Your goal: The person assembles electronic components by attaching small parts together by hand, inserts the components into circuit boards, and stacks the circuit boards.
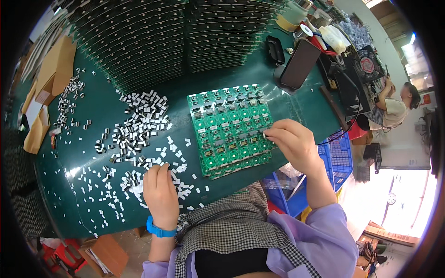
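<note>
A green circuit board panel (pixel 230 127) lies on the dark green table (pixel 194 83) in front of me, partly filled with small grey components. My right hand (pixel 293 142) is at the panel's right edge, fingertips pinched on a small grey component (pixel 265 135) pressed against the board. My left hand (pixel 160 190) rests palm down, fingers curled, on a scatter of small white and black components (pixel 139 127) left of the panel; whether it grips any is hidden. A blue band (pixel 160 229) circles my left wrist.
Stacks of dark trays (pixel 153 37) fill the table's far side. Cardboard pieces (pixel 51 74) lie far left. A black phone-like slab (pixel 299 65) leans at the right, with bottles and tape rolls (pixel 320 23) behind. Blue crates (pixel 340 155) sit under the right edge. Another person (pixel 394 104) works far right.
</note>
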Motion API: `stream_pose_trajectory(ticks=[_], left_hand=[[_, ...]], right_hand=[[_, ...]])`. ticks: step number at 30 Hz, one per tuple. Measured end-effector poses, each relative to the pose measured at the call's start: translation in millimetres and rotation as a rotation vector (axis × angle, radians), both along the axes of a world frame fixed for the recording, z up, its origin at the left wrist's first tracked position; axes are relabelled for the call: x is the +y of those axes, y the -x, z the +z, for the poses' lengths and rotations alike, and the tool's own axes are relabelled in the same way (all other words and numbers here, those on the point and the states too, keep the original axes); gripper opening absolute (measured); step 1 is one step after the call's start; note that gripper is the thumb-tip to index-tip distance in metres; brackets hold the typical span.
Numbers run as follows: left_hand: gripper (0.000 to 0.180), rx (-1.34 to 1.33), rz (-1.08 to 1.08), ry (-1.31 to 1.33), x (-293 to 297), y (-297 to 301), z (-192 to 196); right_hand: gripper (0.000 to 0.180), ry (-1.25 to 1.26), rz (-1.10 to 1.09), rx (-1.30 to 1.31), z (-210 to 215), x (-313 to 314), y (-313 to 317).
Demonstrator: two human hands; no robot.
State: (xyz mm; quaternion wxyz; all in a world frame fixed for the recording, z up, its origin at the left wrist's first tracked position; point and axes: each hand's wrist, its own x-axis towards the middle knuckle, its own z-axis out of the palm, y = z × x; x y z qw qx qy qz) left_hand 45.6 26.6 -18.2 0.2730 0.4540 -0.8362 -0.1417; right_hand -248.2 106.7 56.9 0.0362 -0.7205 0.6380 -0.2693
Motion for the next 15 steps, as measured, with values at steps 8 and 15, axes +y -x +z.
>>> stream_pose_trajectory(ticks=[8,15], left_hand=[[0.019,-0.02,-0.033,0.042,0.3,0.5,7.7],[0.016,0.268,0.016,-0.102,4.2,0.8,9.5]], right_hand=[[0.029,-0.004,0.046,0.1,3.2,1.3,0.5],[0.028,0.001,0.051,0.111,1.5,0.8,2.0]])
